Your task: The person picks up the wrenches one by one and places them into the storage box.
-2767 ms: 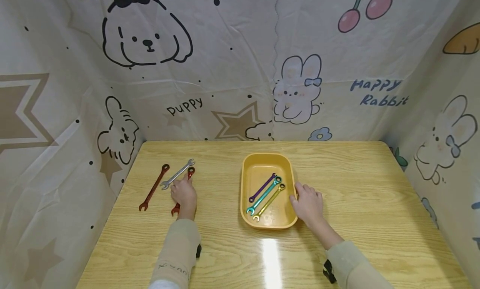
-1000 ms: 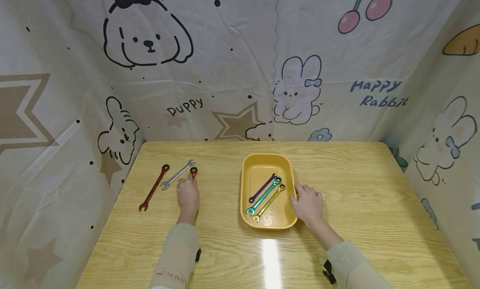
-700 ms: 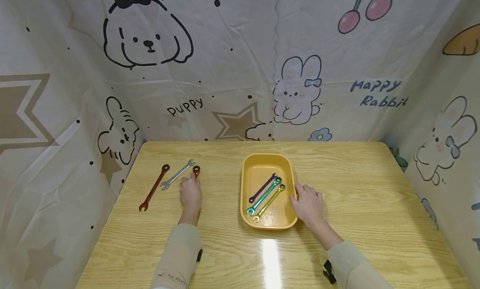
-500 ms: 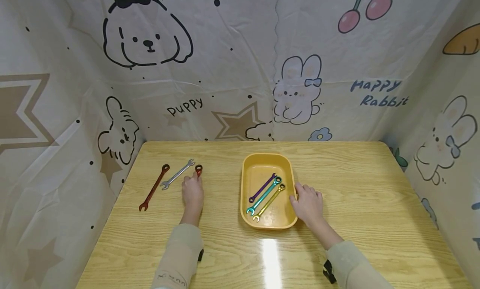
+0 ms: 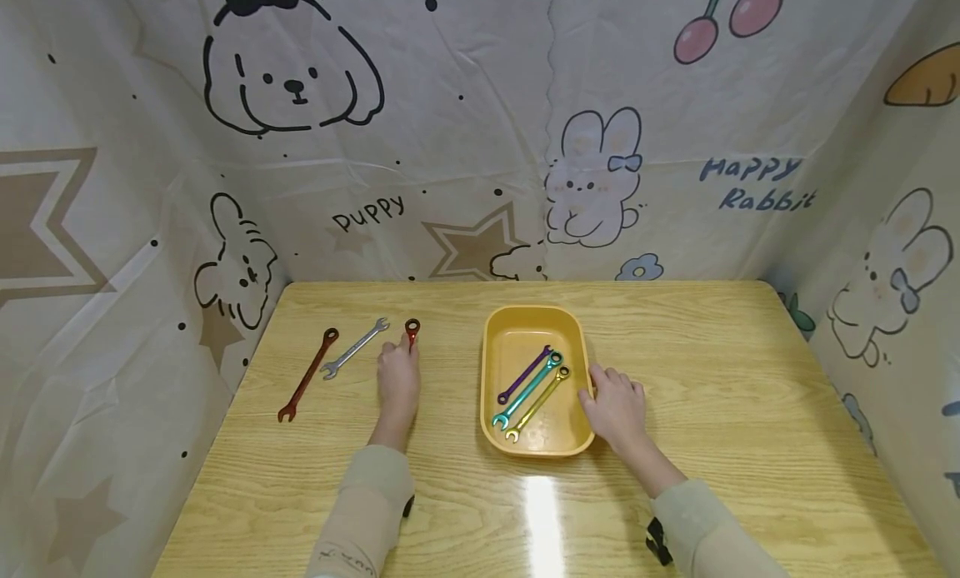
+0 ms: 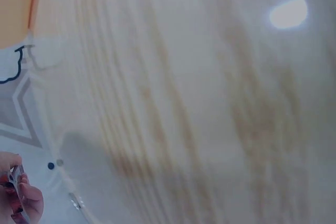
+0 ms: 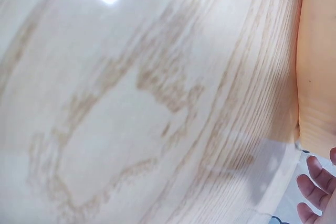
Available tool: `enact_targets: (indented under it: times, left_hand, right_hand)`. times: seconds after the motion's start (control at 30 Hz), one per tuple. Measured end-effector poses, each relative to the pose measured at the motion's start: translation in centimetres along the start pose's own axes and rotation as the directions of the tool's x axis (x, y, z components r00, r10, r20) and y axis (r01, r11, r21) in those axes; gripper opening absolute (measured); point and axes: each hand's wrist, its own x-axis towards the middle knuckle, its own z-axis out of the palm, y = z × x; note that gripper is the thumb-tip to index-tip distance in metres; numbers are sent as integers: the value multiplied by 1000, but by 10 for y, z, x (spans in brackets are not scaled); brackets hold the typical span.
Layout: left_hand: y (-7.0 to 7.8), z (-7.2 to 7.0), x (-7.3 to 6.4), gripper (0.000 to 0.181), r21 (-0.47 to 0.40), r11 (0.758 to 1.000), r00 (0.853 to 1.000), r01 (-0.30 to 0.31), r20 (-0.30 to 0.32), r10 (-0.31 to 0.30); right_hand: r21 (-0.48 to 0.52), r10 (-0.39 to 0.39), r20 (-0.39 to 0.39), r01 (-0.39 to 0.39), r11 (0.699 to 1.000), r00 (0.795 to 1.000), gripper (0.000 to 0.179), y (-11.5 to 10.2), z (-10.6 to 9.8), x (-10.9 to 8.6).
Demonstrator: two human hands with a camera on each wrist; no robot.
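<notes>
In the head view my left hand (image 5: 398,381) holds a red combination wrench (image 5: 412,330), its ring end standing out past the fingers and the rest hidden by the hand. The left wrist view has the fingers pinching this red wrench (image 6: 16,198) in its lower left corner. My right hand (image 5: 618,407) rests with loosely bent fingers against the right rim of a yellow tray (image 5: 491,328). Inside lie a purple wrench (image 5: 523,376), a teal wrench (image 5: 527,392) and a yellow wrench (image 5: 538,404), side by side on a slant.
Left of my left hand, a silver open-ended wrench (image 5: 356,349) and a dark red combination wrench (image 5: 308,376) lie on the wood-grain table (image 5: 705,328). A printed cloth (image 5: 465,145) hangs behind and along both sides of the table.
My left hand has moved right and slightly farther back, carrying the red wrench away from the silver one. The right hand, the tray and the other wrenches have stayed put.
</notes>
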Motion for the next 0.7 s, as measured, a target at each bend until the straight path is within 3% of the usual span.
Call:
enact_targets:
  times: [0.7]
  left_hand:
    - [37, 2, 0, 28, -8, 993, 993, -117, 13, 118]
  right_hand:
    - [0, 4, 6, -4, 1000, 1000, 36, 1, 2, 1]
